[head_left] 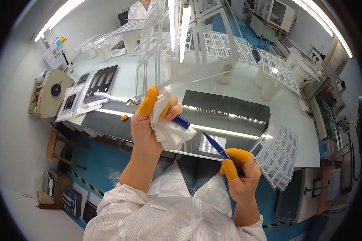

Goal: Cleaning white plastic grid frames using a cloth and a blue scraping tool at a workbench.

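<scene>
My left hand (144, 127) is raised over the front of the table, its thumb in an orange finger cot. Closed fingers pinch a crumpled white wipe (171, 135) together with the lower corner of a clear plastic sheet (214, 69) patterned with white-edged frames, which stands tilted above the table. A blue pen cap (182, 121) also sticks out of that grip. Lower and to the right, my right hand (245, 178) is closed around an uncapped blue marker pen (215, 144), thumb and finger in orange cots. The pen's tip points up toward the cap, apart from it.
Under my hands is a dark mat (229, 106) on the glass-topped table (128, 114). A stack of framed sheets (279, 154) overhangs the right front edge. More sheets (275, 68) rest on white cups behind. Black panels (101, 82) lie left. A person in white (142, 10) is across the table.
</scene>
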Motion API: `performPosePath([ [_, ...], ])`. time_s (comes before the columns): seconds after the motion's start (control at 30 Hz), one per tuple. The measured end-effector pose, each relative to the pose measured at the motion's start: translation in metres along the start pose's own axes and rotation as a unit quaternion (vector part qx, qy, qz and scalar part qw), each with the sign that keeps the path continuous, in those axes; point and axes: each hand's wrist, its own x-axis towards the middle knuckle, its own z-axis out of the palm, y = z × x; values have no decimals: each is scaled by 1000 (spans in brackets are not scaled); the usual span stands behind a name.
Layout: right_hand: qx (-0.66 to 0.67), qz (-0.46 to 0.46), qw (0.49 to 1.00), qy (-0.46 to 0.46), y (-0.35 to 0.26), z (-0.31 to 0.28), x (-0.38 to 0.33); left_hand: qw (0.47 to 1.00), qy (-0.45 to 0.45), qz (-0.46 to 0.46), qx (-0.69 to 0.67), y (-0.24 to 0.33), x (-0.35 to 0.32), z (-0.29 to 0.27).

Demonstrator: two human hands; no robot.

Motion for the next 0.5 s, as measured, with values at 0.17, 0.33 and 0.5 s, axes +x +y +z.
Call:
performPosePath([
  [0.17,-80,-26,996,-30,2,5,5,999,6,-28,-23,-7,-3,-4],
  [0.33,-96,-32,994,-27,2,4,10,999,-16,-38,17,-11,0,-11],
  [0.5,-95,-35,994,-45,13,12,15,995,-5,-43,95,-21,-10,-18],
])
